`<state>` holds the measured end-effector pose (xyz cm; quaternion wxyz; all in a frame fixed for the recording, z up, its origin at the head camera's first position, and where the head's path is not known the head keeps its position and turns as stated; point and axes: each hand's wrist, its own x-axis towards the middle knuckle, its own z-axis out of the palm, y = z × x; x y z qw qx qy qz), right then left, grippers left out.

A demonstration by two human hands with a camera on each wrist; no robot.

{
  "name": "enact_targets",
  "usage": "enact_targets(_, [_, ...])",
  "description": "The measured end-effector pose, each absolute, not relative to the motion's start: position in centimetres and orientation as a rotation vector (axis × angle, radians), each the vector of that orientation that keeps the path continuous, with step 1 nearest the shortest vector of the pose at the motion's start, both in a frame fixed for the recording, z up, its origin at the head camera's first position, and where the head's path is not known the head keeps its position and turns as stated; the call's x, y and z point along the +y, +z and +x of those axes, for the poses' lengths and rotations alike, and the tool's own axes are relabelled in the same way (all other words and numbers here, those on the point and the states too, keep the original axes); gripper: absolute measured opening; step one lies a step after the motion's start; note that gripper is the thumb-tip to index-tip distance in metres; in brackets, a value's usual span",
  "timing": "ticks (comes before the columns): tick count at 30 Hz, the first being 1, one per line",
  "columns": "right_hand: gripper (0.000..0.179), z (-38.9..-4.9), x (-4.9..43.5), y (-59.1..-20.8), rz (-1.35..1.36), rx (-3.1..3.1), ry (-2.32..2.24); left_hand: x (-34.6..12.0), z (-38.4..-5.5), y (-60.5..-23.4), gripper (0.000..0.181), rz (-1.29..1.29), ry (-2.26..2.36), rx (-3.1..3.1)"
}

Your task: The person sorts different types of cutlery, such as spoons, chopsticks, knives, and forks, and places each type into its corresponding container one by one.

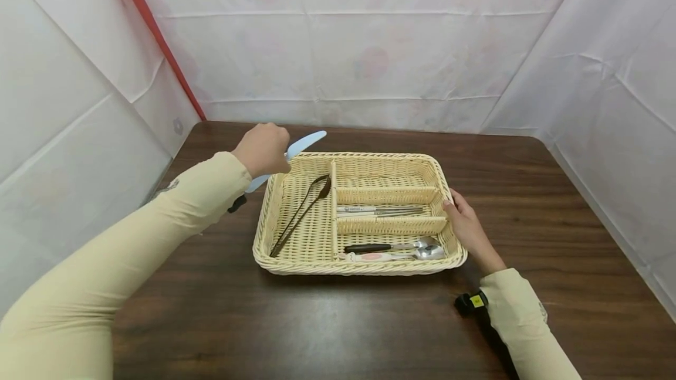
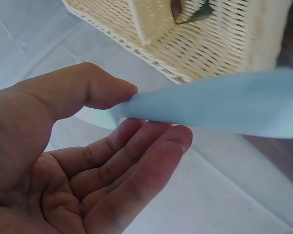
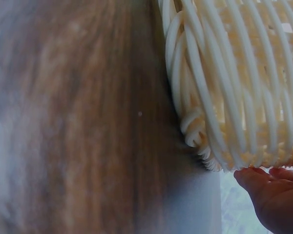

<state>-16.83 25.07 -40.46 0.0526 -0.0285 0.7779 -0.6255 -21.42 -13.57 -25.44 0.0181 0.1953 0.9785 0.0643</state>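
My left hand (image 1: 262, 150) is above the back left corner of the cream wicker basket (image 1: 359, 270). Between thumb and fingertips it pinches the narrow neck of a light blue, flat utensil (image 2: 224, 102); its exact kind is unclear. One end of the utensil points back and right, the other sticks out below the hand. At the basket's right side, my right hand (image 1: 467, 224) holds the rim, thumb over the edge. Brown tongs (image 1: 303, 213) lie slantwise in the big left compartment. The middle right compartment holds chopsticks (image 1: 401, 211).
In the front right compartment lie a black-handled utensil (image 1: 369, 247) and a spoon with a pink and white handle (image 1: 430, 253). Dark wood tabletop (image 1: 317, 321) surrounds the basket. White sheets (image 1: 369, 46) hang at the back and sides.
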Motion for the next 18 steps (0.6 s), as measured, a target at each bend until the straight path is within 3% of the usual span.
enact_targets(10, [0.052,-16.6,25.3,-40.3,-0.097,2.374,-1.892,-8.2,-22.9,-25.6,0.010,0.855,0.041,2.985])
enact_targets(18, [0.052,-16.3,25.2,-40.2,-0.108,2.370,-1.889,-3.9,-24.5,-26.3,0.009,1.112,-0.134,2.905])
